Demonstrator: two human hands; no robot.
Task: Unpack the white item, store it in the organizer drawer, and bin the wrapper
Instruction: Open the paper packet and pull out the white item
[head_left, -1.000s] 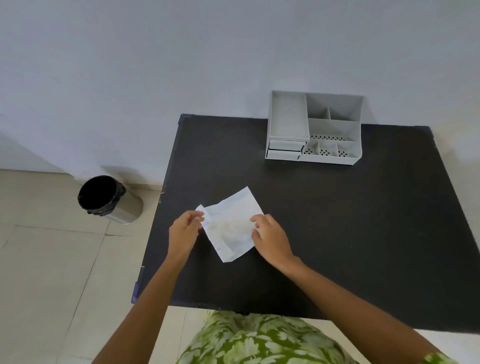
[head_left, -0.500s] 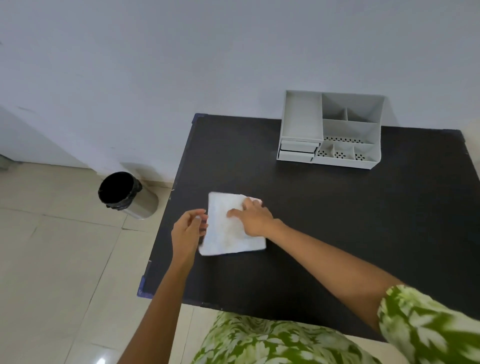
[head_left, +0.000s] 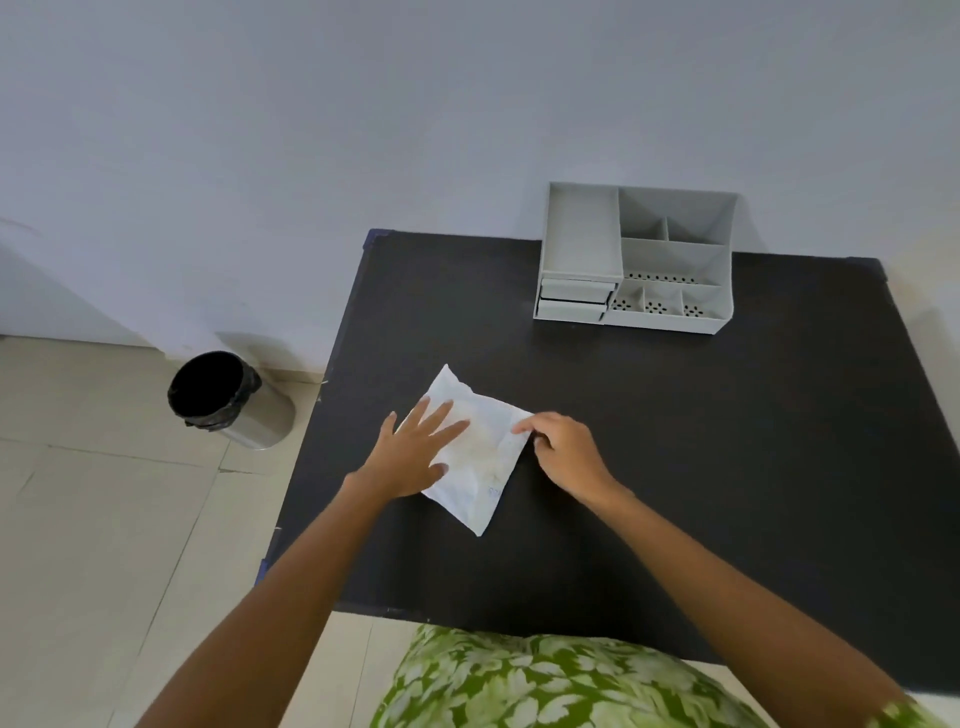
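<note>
Nearest me: green leaf-print fabric (head_left: 545, 680) at my lap, soft, patterned, below the table edge. My left hand (head_left: 410, 457) is flat, fingers spread wide, palm pressing the left half of the white packet (head_left: 480, 457), gripping nothing. My right hand (head_left: 566, 452) is curled, thumb and forefinger pinched on the packet's right corner. Packet sits between both hands: thin crinkled white wrapper, roughly rectangular, lying diagonal and flat on the matte black table (head_left: 675, 467), one point toward me, one away. Contents blurry, can't tell what's inside. Beyond the right hand, well apart, near the wall: grey plastic organizer (head_left: 636, 260), boxy, open compartments with perforated floors, two shallow drawers (head_left: 571, 300) stacked at its left front, both look closed. Far left of the left hand, on the pale tiled floor: cylindrical bin (head_left: 228, 400) with black liner, mouth open
</note>
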